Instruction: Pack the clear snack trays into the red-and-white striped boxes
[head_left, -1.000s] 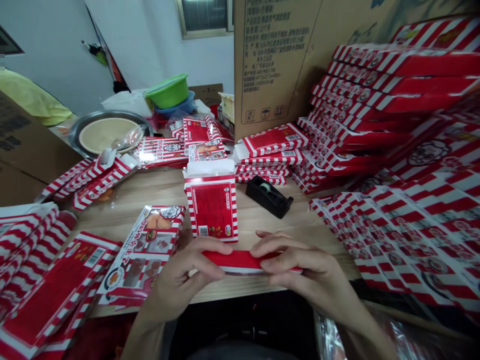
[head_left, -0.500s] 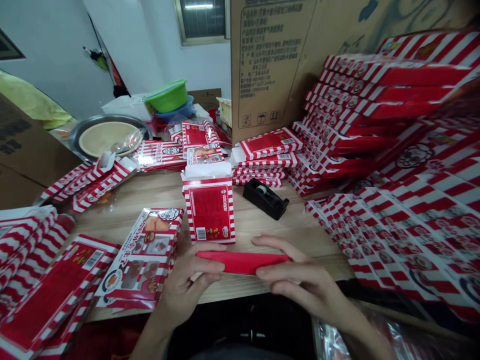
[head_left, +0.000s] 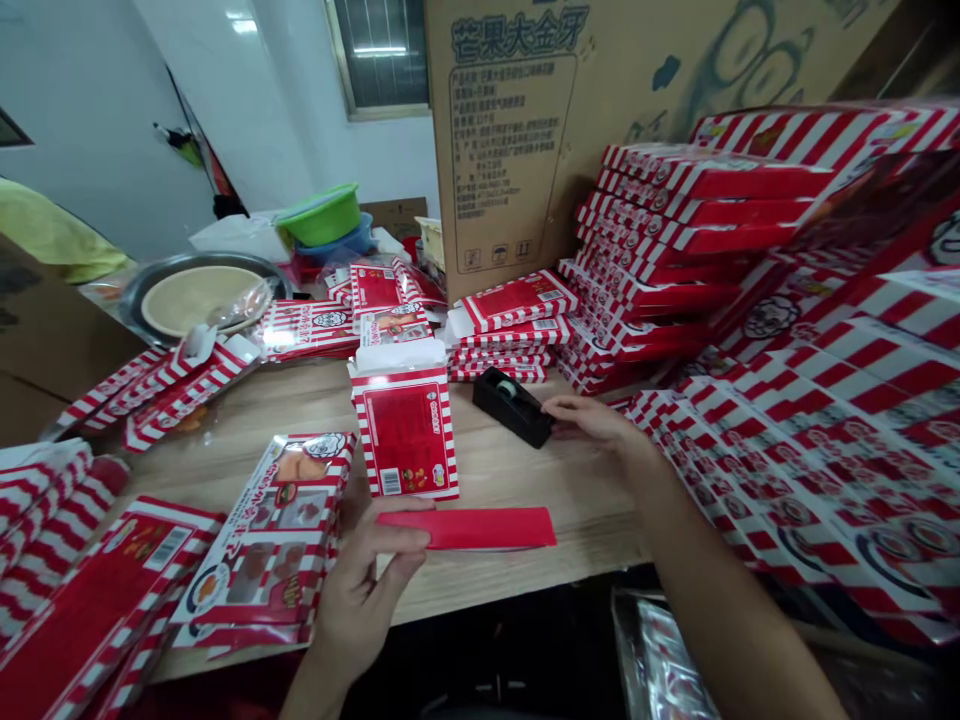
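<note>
Fingers (head_left: 411,539) of left hand (head_left: 367,570) gripping box (head_left: 487,528), right hand (head_left: 592,419) outstretched at dispenser (head_left: 511,405)

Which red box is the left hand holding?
The plain red-faced box, its left end gripped by the left hand; the upright box behind it and the stacked boxes at right show stripes, untouched.

Looked like a small packing workshop: black tape dispenser (head_left: 512,408) sat on a wood-grain table (head_left: 600,505), striped boxes (head_left: 645,250) were stacked high right of the dispenser, a big printed carton (head_left: 510,150) stood behind it, more striped packs (head_left: 270,530) lay left of it, white wall (head_left: 285,150) farther behind.
</note>
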